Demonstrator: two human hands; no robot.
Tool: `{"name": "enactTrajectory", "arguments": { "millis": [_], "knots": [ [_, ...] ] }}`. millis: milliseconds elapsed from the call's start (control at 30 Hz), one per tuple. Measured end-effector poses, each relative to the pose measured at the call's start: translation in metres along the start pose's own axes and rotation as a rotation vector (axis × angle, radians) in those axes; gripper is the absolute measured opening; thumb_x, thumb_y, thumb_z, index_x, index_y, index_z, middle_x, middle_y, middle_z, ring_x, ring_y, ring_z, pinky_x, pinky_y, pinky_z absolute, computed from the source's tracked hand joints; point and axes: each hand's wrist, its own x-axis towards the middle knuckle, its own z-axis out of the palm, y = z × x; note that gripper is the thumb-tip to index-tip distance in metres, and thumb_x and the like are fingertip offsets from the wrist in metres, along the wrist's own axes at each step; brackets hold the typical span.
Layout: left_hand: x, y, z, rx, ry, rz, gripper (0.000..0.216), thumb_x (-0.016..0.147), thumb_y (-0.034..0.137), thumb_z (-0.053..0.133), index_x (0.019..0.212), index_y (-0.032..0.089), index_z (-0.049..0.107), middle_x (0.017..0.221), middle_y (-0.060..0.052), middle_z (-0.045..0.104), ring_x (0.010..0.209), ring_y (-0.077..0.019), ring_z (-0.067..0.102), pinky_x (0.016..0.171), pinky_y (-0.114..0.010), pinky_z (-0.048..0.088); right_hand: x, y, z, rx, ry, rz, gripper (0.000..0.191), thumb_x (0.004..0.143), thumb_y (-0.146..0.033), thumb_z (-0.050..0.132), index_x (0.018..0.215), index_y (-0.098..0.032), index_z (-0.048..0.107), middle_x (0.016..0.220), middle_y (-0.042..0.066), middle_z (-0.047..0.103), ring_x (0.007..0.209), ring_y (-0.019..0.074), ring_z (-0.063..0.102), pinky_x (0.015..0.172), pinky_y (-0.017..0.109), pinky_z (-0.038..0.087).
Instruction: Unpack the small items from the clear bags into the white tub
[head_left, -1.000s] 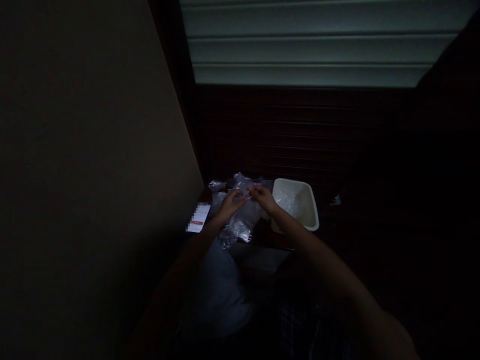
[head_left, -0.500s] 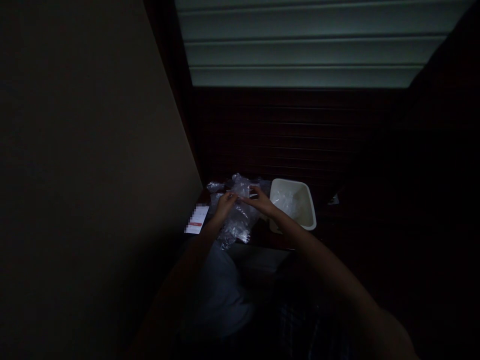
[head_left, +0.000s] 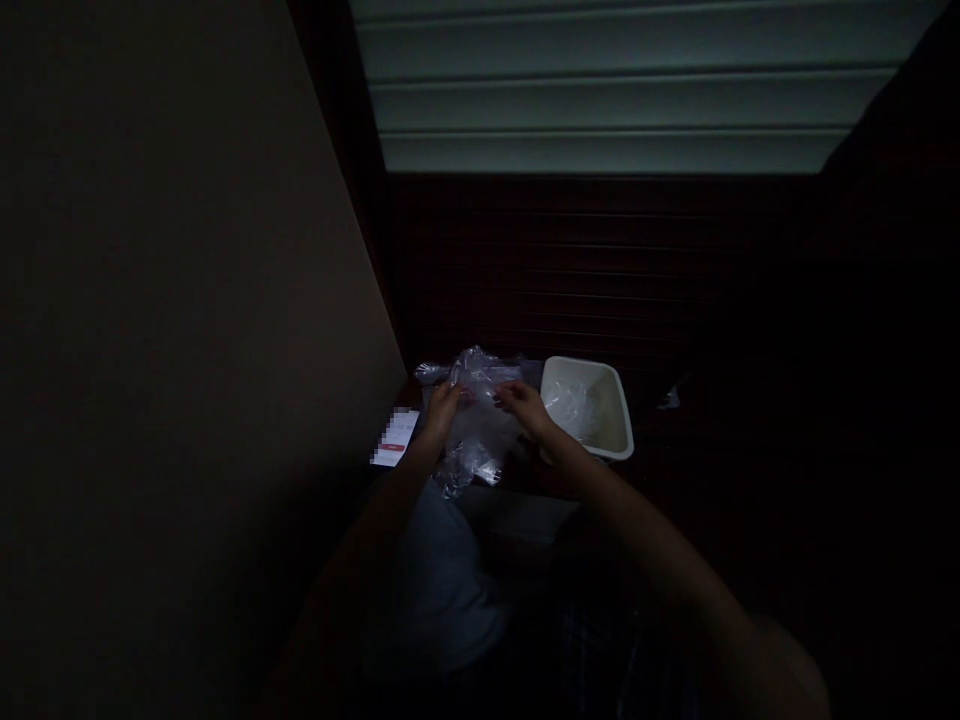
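Note:
My left hand [head_left: 444,408] and my right hand [head_left: 526,406] are a short way apart over a small dark table. A clear, crinkled plastic bag [head_left: 477,425] stretches between them. The left fingers close on its left side, and the right fingers pinch near its right side. More clear plastic [head_left: 474,359] lies bunched behind the hands. Just right of my right hand stands a white basin [head_left: 622,410] with crumpled clear plastic [head_left: 571,402] in it. Dim light hides the fine detail of the fingertips.
A lit phone [head_left: 396,438] lies left of the plastic, close to the wall [head_left: 247,300]. Behind the table rises a dark slatted panel [head_left: 585,260] with a pale slatted section [head_left: 600,105] above. A small pale scrap [head_left: 670,397] shows right of the basin.
My hands, close together before, have moved apart, with the right going right. The plastic between them is now spread wider. The basin and phone stay put.

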Motion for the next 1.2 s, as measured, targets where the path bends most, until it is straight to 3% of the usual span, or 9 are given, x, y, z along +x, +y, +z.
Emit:
{"name": "enactTrajectory", "arguments": {
  "millis": [100, 233, 433, 633, 767, 900, 1200],
  "knots": [
    [-0.004, 0.001, -0.005, -0.028, -0.052, -0.044, 0.022, 0.062, 0.033, 0.062, 0.072, 0.014, 0.056, 0.071, -0.003, 0.06, 0.064, -0.0145, 0.058, 0.068, -0.031, 0.046, 0.004, -0.005, -0.004, 0.22, 0.126, 0.053, 0.026, 0.06, -0.04, 0.061, 0.07, -0.017, 0.052, 0.061, -0.002, 0.055, 0.055, 0.009, 0.055, 0.059, 0.026, 0.046],
    [-0.008, 0.002, -0.013, -0.056, -0.154, -0.099, 0.022, 0.062, 0.031, 0.063, 0.074, 0.014, 0.056, 0.074, -0.004, 0.062, 0.07, -0.0155, 0.06, 0.073, -0.034, 0.046, 0.006, -0.006, -0.013, 0.278, 0.239, 0.063, 0.027, 0.062, -0.04, 0.061, 0.072, -0.017, 0.051, 0.058, -0.002, 0.056, 0.051, 0.0084, 0.054, 0.057, 0.025, 0.047],
    [-0.01, -0.001, -0.018, 0.024, -0.201, -0.174, 0.023, 0.063, 0.033, 0.06, 0.076, 0.014, 0.056, 0.079, -0.005, 0.062, 0.073, -0.0162, 0.06, 0.071, -0.033, 0.046, 0.008, -0.004, -0.017, 0.213, 0.278, -0.018, 0.026, 0.065, -0.041, 0.056, 0.071, -0.017, 0.048, 0.054, -0.003, 0.053, 0.05, 0.0085, 0.052, 0.054, 0.025, 0.048],
    [-0.009, -0.004, -0.023, 0.208, -0.174, -0.149, 0.014, 0.057, 0.018, 0.059, 0.07, 0.014, 0.058, 0.073, -0.004, 0.061, 0.067, -0.014, 0.057, 0.061, -0.025, 0.044, 0.01, -0.005, -0.014, 0.222, 0.288, -0.035, 0.022, 0.066, -0.038, 0.055, 0.072, -0.017, 0.048, 0.054, -0.004, 0.051, 0.051, 0.0084, 0.051, 0.054, 0.025, 0.047],
    [-0.006, -0.007, -0.027, 0.078, -0.223, -0.18, 0.009, 0.055, 0.012, 0.055, 0.063, 0.013, 0.057, 0.077, -0.004, 0.06, 0.072, -0.0143, 0.056, 0.062, -0.024, 0.045, 0.011, -0.007, -0.013, 0.238, 0.284, -0.049, 0.023, 0.064, -0.038, 0.055, 0.071, -0.018, 0.048, 0.052, -0.006, 0.048, 0.049, 0.0081, 0.049, 0.053, 0.025, 0.046],
    [-0.006, -0.011, -0.026, -0.024, -0.257, -0.243, 0.014, 0.055, 0.013, 0.058, 0.069, 0.015, 0.058, 0.078, -0.003, 0.059, 0.073, -0.0141, 0.056, 0.066, -0.027, 0.045, 0.011, -0.008, -0.012, 0.204, 0.298, -0.069, 0.024, 0.064, -0.04, 0.053, 0.07, -0.018, 0.048, 0.051, -0.006, 0.048, 0.046, 0.0075, 0.047, 0.05, 0.024, 0.044],
    [-0.006, -0.008, -0.027, 0.288, -0.206, -0.054, 0.015, 0.051, 0.016, 0.064, 0.064, 0.014, 0.058, 0.068, -0.002, 0.06, 0.069, -0.0147, 0.056, 0.066, -0.026, 0.042, 0.011, -0.006, -0.024, 0.226, 0.319, -0.075, 0.026, 0.065, -0.041, 0.053, 0.073, -0.018, 0.047, 0.053, -0.005, 0.051, 0.048, 0.008, 0.048, 0.052, 0.023, 0.042]
  ]
}}
